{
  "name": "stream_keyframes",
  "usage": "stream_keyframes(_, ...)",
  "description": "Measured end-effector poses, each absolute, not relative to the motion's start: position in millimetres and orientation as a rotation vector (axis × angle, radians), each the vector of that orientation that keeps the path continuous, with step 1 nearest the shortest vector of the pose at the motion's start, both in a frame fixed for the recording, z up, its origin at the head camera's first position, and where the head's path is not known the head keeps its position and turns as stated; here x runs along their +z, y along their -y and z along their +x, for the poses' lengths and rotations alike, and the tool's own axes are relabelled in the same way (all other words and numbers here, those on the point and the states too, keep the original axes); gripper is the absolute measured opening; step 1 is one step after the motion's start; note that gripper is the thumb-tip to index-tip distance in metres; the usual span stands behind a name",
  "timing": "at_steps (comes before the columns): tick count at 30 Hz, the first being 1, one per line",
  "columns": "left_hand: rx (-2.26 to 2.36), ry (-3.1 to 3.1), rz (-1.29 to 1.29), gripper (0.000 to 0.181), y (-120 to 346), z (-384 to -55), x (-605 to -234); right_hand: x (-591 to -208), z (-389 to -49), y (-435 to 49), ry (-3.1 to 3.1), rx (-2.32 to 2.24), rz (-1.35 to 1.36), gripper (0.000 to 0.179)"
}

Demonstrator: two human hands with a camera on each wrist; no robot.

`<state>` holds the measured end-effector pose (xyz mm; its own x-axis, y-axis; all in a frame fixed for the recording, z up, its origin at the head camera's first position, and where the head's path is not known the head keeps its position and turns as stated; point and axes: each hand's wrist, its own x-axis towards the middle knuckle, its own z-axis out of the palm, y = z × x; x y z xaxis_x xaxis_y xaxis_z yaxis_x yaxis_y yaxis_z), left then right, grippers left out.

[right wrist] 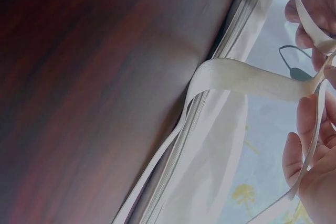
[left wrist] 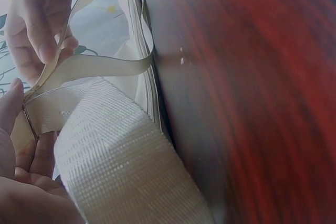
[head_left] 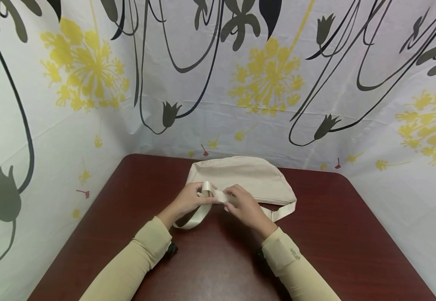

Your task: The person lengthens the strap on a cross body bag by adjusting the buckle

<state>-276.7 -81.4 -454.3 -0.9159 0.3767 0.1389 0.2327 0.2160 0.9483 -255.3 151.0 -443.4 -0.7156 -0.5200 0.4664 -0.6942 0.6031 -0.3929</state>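
A cream fabric bag (head_left: 240,173) lies on the table, with its zipper (right wrist: 236,27) along the near edge. Just in front of it, my left hand (head_left: 189,198) pinches the bag's cream strap (head_left: 197,219) at a thin metal slider (left wrist: 30,121). The strap bends into a loop above these fingers and hangs in another below them. My right hand (head_left: 246,209) holds the strap between thumb and fingers, a short way to the right of the left hand. Part of the strap is hidden behind the fingers.
The dark red wooden table (head_left: 218,267) extends around the bag. White cloth (head_left: 218,96) printed with flowers hangs behind the table and along both sides. Another strap fitting (head_left: 273,215) lies near the bag's right end.
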Motion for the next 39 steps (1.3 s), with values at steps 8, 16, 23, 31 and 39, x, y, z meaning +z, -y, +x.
stream_keyframes(8,1.763,-2.374,0.588,0.036,81.9,-274.5,-453.7,-442.2,-257.4,-145.5,2.508,0.831,1.011,0.032)
stream_keyframes(16,1.786,-2.369,0.581,0.036,81.4,-275.6,-454.8,-439.2,-257.9,-141.8,2.519,0.842,1.001,0.033)
stream_keyframes(23,1.811,-2.338,0.567,0.036,81.7,-275.4,-453.8,-438.1,-256.7,-140.6,2.523,0.813,0.991,0.038)
stream_keyframes(31,1.816,-2.336,0.549,0.037,83.9,-274.9,-453.5,-442.7,-256.4,-143.2,2.569,0.700,0.952,0.050)
stream_keyframes(39,1.813,-2.367,0.540,0.034,85.3,-276.9,-454.3,-444.1,-255.1,-147.4,2.634,0.670,0.899,0.042)
